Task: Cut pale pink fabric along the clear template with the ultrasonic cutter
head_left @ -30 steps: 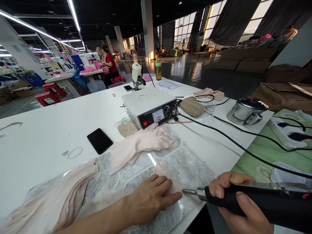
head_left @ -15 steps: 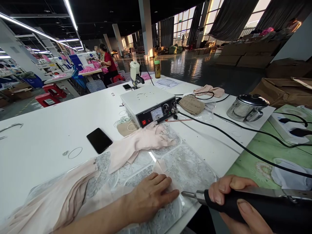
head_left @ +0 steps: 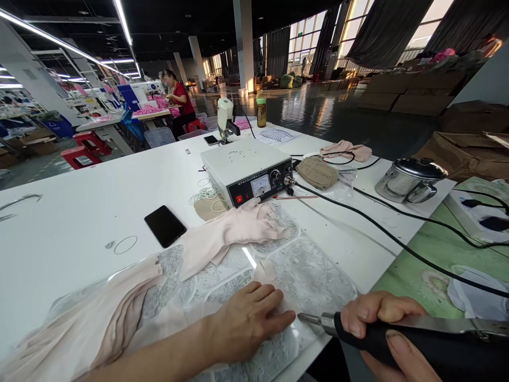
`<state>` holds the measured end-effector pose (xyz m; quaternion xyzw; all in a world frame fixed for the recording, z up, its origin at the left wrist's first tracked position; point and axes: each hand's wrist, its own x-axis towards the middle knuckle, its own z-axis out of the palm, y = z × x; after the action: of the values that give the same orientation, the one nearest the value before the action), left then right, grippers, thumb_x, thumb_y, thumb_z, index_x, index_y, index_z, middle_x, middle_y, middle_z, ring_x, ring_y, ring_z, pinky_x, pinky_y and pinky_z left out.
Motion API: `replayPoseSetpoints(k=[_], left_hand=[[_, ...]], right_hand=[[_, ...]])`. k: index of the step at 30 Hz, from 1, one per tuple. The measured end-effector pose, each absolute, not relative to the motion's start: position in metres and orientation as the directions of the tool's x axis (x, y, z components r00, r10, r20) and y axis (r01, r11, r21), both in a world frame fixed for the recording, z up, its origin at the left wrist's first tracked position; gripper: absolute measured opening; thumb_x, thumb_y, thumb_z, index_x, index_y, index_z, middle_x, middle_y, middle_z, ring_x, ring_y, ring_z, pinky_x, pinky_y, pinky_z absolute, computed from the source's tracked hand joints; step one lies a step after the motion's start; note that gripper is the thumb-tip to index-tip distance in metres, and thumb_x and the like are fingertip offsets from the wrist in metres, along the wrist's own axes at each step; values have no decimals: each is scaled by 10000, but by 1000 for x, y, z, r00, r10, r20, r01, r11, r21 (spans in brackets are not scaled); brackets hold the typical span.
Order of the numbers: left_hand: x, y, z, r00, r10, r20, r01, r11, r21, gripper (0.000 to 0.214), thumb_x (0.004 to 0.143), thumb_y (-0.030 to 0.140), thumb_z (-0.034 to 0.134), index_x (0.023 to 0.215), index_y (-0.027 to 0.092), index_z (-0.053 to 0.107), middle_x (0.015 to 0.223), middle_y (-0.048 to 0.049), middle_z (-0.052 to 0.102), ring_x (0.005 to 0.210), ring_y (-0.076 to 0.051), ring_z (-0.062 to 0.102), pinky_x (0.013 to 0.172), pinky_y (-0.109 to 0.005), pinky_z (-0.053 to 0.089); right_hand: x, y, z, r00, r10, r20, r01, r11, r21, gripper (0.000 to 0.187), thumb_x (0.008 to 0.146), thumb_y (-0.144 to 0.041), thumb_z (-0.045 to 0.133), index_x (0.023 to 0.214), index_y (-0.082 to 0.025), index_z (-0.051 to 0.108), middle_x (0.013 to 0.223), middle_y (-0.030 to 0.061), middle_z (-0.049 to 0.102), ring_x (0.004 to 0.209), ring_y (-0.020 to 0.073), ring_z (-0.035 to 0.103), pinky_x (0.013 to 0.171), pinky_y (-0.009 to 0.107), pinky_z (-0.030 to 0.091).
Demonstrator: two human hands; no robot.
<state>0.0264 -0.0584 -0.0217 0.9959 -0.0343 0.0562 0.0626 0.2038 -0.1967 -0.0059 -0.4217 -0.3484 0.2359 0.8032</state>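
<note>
My left hand [head_left: 248, 323] lies palm down, fingers stretched, on a thin pale pink fabric piece [head_left: 264, 271] over the clear mat [head_left: 318, 270]. My right hand [head_left: 387, 329] is wrapped around a black ultrasonic cutter [head_left: 431, 339]. Its metal tip points left, close beside my left thumb; whether it touches the cloth I cannot tell. To the left lies a fanned stack of pale pink fabric pieces [head_left: 107, 313]. Another pink fabric bundle [head_left: 230, 231] rests farther back, against the front of the control box [head_left: 258, 185].
A black phone [head_left: 165, 226] and a rubber band [head_left: 125, 244] lie on the white table [head_left: 79, 233]. A black cable [head_left: 358, 212] runs from the box to the right. A lidded metal mug [head_left: 409, 180] stands near the right edge, beside a power strip [head_left: 473, 217]. A co-worker [head_left: 181, 101] sits behind.
The whole view has shifted slightly, so things appear a little farther right. Both hands, the cutter and the fabric keep nearly the same places relative to one another.
</note>
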Motion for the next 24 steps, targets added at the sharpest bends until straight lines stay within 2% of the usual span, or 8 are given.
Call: replayPoseSetpoints(k=[4,7,11,16,20,24], left_hand=[[26,-58,-22,992,-51,113,-67,-987,144,372,924,156,505,1294,165,475,1062,-102,582,920,-230,552,796,-347,440],[23,-56,-19,993,-33,111,-54,-979,197,390,892,154,539,1278,140,487,1110,-110,596,976,-232,570,850,-345,456],[19,-49,-17,989,1,145,-30,-977,211,313,935,120,443,1238,115,522,1164,-126,615,1038,-234,582,885,-347,469],[17,-37,-18,980,-7,200,-33,-991,128,308,974,82,370,1221,110,551,1212,-122,613,1152,-244,551,931,-365,462],[15,-36,-17,984,-5,180,-21,-996,87,278,965,74,387,1173,94,570,1144,-122,631,1074,-225,586,882,-338,473],[11,-43,-11,994,-3,111,-11,-998,69,246,971,118,405,1150,79,569,1046,-114,641,931,-209,604,784,-320,479]], right_hand=[[206,-199,-8,659,672,338,-90,516,-852,67,834,-291,609,810,-239,574,681,7,519,523,140,546,475,309,539],[211,-202,-12,751,607,260,-135,527,-839,92,797,-305,619,831,-232,573,696,1,491,541,133,524,491,303,542],[213,-205,-12,821,544,171,-166,515,-841,134,738,-316,651,786,-228,562,683,-8,454,542,129,497,477,288,526],[207,-197,-8,771,587,248,-150,545,-825,150,769,-335,656,797,-218,567,677,-12,484,517,116,517,471,284,534],[201,-190,-10,715,622,319,-134,570,-810,131,804,-332,636,813,-215,578,677,-8,510,501,110,527,467,277,532],[199,-192,-22,723,636,268,-175,544,-820,86,837,-312,599,866,-234,576,722,1,493,534,120,526,487,294,533]])
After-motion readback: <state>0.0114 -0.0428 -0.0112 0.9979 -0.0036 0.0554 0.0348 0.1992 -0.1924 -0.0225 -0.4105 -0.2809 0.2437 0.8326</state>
